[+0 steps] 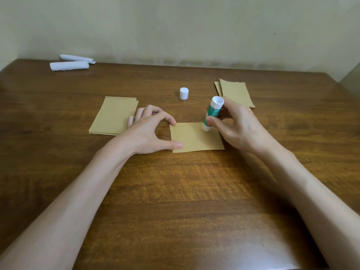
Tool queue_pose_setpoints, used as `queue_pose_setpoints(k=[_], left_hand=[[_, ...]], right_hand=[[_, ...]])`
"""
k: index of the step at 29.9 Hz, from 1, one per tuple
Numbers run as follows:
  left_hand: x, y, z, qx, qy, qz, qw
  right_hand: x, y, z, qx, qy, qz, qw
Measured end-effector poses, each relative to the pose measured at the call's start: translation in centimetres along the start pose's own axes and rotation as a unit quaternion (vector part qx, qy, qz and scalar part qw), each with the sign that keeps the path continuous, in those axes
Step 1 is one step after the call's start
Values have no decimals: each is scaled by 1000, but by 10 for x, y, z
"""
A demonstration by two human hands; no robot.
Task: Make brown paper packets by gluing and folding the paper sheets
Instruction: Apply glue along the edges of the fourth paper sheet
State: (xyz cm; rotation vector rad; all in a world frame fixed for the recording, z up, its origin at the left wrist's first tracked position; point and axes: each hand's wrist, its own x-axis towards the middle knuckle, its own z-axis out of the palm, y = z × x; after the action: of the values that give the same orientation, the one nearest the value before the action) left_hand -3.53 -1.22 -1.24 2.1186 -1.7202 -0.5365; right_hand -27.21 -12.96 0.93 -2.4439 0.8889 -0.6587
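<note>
White paper rolls, two, lie far left. I count one brown stack, the left hand spread, pinning one centre sheet, one cap, one glue stick gripped by the right hand, and two packets, all on a wooden table before a beige wall.

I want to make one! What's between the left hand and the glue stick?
A brown paper sheet lies there, in the head view. The left hand touches its left edge; the glue stick, in the right hand, touches its right part.
</note>
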Motion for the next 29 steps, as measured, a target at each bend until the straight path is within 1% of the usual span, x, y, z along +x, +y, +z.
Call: queue_pose_setpoints(k=[12, 14, 16, 18, 20, 23, 26, 29], left_hand=[[1, 0, 0, 2, -4, 0, 1000], [1, 0, 0, 5, -3, -1, 1000], [1, 1, 0, 6, -5, 1, 1000], [1, 1, -1, 8, -6, 0, 1000], [2, 1, -1, 8, -9, -2, 1000], [2, 1, -1, 9, -10, -4, 1000], [2, 3, -2, 13, -13, -9, 1000], [1, 3, -2, 19, -13, -10, 1000]], right_hand=[[-7, 4, -13, -18, 3, 38, 999], [-7, 5, -15, 16, 9, 65, 998], [-10, 5, -20, 82, 53, 93, 991], [-10, 1, -25, 132, 101, 104, 981], [-9, -5, -26, 151, 111, 105, 977], [-4, -15, -16, 157, 77, 90, 980], [3, -25, 2, 159, 21, 27, 987], [9, -34, 17, 122, -7, -29, 992]])
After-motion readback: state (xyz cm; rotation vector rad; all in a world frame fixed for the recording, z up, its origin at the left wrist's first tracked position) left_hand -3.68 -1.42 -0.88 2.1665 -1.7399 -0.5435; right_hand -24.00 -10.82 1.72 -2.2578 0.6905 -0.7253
